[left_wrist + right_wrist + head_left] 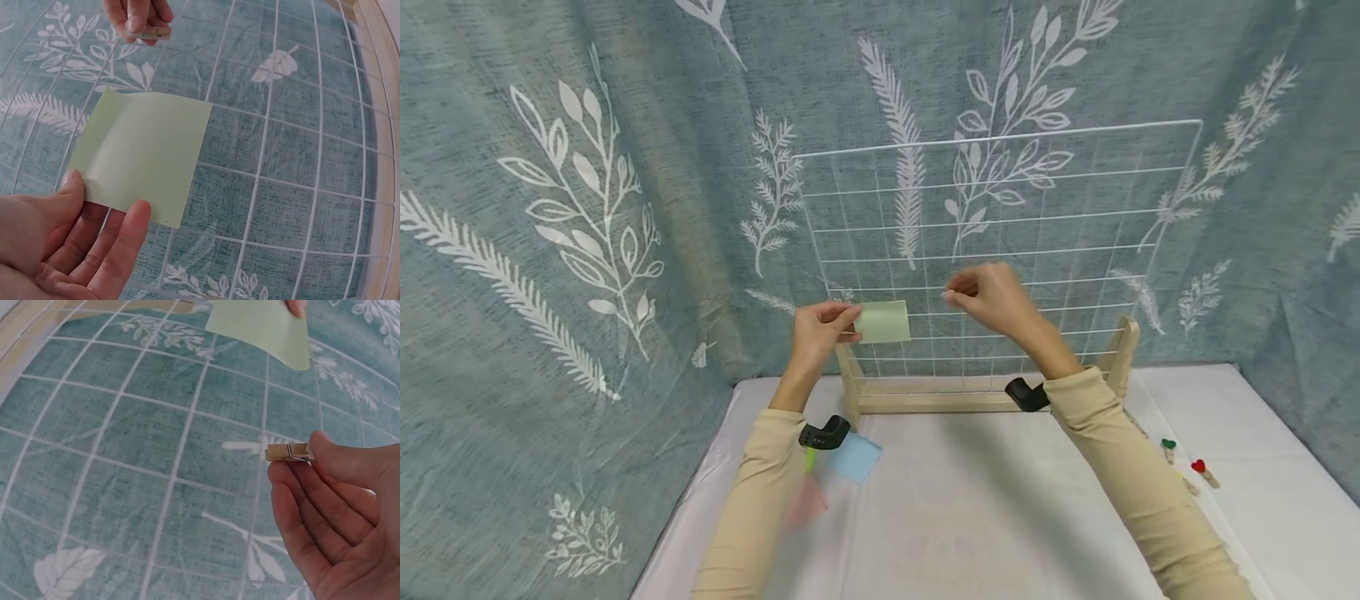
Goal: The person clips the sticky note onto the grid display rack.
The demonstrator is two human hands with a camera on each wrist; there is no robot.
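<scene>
- Currently, the left hand (pixel 822 330) holds the green note (pixel 884 322) at the edge nearest its palm; thumb and fingers are drawn in on that edge, and the remainder extends toward the right hand.
- Handling, note: judged very light, thin and flexible. The sheet bows visibly beyond the fingers; hard pressure would probably crease it. Recommended hold: one edge or corner, light pinch.
- The right hand (pixel 997 297), apart from the note, pinches a wooden clothespin (pixel 279 452) between thumb and fingers, the other fingers loosely bent. The thumb covers the end nearest the palm; the opposite end projects free.
- Handling, clothespin: judged light, rigid and small, with spring resistance from its metal coil. Recommended hold: both legs at the tail, clear of the coil.
- Behind both hands stands the wire grid (pixel 1000 139). Contact between note and wires cannot be confirmed.
- Below the left hand, on the counter (pixel 940 508), lies a blue note (pixel 857 457); expect similar flexibility.
</scene>
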